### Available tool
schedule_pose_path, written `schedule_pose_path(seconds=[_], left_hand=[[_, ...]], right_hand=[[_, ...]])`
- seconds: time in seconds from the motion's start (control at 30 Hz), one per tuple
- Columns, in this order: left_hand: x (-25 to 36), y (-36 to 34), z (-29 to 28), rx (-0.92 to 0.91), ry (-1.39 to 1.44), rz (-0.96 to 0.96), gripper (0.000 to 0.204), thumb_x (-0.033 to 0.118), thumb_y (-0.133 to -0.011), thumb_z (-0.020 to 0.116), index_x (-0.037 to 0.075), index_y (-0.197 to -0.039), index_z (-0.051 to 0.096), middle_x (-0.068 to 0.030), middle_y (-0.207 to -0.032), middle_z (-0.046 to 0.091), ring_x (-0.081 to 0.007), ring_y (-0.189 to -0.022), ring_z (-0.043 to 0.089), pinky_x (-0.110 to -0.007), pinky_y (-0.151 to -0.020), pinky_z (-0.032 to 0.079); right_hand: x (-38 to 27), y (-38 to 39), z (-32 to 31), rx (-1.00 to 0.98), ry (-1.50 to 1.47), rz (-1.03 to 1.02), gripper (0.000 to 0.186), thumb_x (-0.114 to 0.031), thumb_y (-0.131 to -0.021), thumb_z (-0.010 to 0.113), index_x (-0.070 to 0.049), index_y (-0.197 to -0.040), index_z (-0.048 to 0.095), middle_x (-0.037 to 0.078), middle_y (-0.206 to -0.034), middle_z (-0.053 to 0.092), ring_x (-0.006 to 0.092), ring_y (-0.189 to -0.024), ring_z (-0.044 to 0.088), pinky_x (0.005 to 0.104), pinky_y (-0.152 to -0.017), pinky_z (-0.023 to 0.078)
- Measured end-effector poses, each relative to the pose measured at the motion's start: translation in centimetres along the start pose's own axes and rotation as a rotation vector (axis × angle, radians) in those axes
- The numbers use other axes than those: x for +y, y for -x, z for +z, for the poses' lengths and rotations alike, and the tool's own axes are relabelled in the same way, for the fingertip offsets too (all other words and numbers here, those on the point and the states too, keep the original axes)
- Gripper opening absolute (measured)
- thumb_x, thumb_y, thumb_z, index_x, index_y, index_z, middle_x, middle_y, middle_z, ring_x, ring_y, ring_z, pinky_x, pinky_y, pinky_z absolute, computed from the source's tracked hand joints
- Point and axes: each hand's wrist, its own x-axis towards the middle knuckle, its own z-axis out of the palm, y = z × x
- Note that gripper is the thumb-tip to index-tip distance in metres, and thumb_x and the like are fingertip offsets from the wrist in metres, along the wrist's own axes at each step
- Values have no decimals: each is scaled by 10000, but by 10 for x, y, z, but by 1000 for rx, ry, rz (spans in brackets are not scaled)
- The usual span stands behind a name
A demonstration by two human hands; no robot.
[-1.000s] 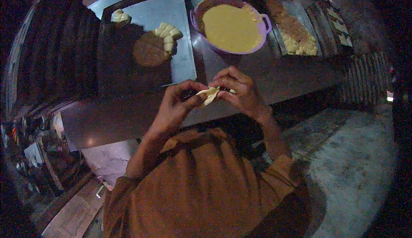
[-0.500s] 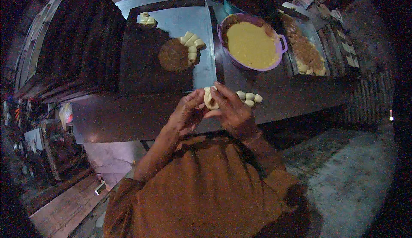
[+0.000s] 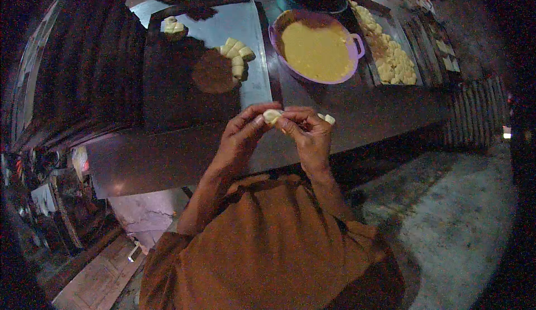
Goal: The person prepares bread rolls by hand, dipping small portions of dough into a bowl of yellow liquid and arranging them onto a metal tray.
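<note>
Above the table's near edge, my left hand (image 3: 241, 133) and my right hand (image 3: 310, 136) pinch one small piece of pale dough (image 3: 272, 115) between thumbs and fingertips. The dough looks folded into a compact, rounded lump. Just behind my right hand, small dough balls (image 3: 329, 119) lie on the dark table, partly hidden by the fingers. Ahead of my hands sits a metal tray (image 3: 258, 86), much of it in shadow. A curved row of shaped dough pieces (image 3: 238, 54) and a small cluster of dough (image 3: 173, 26) rest in it.
A purple basin (image 3: 273, 36) of yellow paste stands right of the tray. Farther right, another tray (image 3: 403, 28) holds many pale dough pieces. Stacked dark trays (image 3: 84, 58) rise at the left. Corrugated sheeting (image 3: 477, 111) and bare floor (image 3: 452, 226) lie at the right.
The dough has gone from a taller, open-looking piece to a smaller folded lump. My right hand has turned, covering more of the dough balls. Another person's hands at the far edge have left view.
</note>
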Motion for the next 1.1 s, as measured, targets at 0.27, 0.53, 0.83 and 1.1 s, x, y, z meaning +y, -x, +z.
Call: schedule_pose_path(seconds=[0.27, 0.53, 0.83, 1.1], left_hand=[[-33, -23, 13, 175, -45, -9, 270, 172, -890, 650, -17, -1083, 634, -93, -1021, 661, -165, -917, 632, -306, -828, 520], [-51, -30, 34, 141, -271, -119, 243, 169, -895, 644, -28, -1038, 651, -107, -984, 670, -173, -890, 646, -314, -801, 535], [-86, -30, 68, -41, -520, -18, 223, 170, -890, 642, -34, -978, 649, -114, -965, 668, -173, -908, 622, -308, -810, 509], [-131, -30, 103, -85, -578, -134, 156, 116, -867, 654, -27, -923, 625, -94, -940, 656, -170, -910, 611, -314, -795, 491]], right_hand=[[12, -3, -22, -12, 461, -479, 268, -63, -744, 755, -65, -1004, 693, 66, -1002, 671, 193, -838, 646, 327, -752, 547], [36, -8, -78, -204, 776, -898, 296, -81, -755, 730, -113, -1045, 676, 64, -1055, 654, 248, -862, 643, 365, -772, 542], [44, -8, -115, -19, 609, -386, 222, -128, -756, 746, -94, -970, 695, 85, -967, 669, 281, -887, 650, 358, -716, 540], [115, 8, -190, -318, 363, -47, 109, -99, -814, 696, -58, -907, 735, 112, -985, 685, 226, -930, 653, 323, -823, 506]])
